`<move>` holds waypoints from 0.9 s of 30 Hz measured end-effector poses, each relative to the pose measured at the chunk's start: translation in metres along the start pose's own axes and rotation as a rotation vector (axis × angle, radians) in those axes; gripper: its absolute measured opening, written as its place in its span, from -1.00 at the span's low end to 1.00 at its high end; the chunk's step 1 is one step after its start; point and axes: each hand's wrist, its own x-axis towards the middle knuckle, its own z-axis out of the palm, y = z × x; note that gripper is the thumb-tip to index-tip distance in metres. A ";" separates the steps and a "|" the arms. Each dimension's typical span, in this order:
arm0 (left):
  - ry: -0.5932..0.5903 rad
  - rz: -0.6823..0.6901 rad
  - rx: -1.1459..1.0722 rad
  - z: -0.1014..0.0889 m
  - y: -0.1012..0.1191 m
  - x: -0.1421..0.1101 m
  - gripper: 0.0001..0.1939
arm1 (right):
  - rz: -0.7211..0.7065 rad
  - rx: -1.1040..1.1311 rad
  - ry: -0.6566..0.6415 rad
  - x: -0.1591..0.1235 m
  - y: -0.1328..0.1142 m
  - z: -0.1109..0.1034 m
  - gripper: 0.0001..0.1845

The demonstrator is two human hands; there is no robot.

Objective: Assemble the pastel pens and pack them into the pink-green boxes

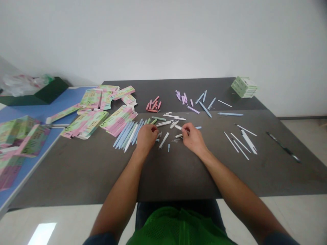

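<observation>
While white pieces (pixel 164 140) lie between our left hand (pixel 147 135) and right hand (pixel 193 136) on the surface (pixel 176 180), we cannot tell what either grip holds; we count one blue tip (pixel 169 147) there, four thin sticks (pixel 240 143) and one black pen (pixel 283 147) rightward.

The head view looks forward, down onto the table (pixel 102 177)

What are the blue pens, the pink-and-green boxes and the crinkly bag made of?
Blue pens: probably plastic; they look smooth and evenly coloured.
Pink-and-green boxes: likely smooth printed card, with flat sides and straight edges.
Crinkly bag: probably thin, shiny plastic; it looks partly see-through.
</observation>
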 end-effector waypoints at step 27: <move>-0.170 0.100 0.251 0.018 0.011 -0.008 -0.83 | -0.183 -0.163 -0.139 0.001 0.000 -0.005 -0.81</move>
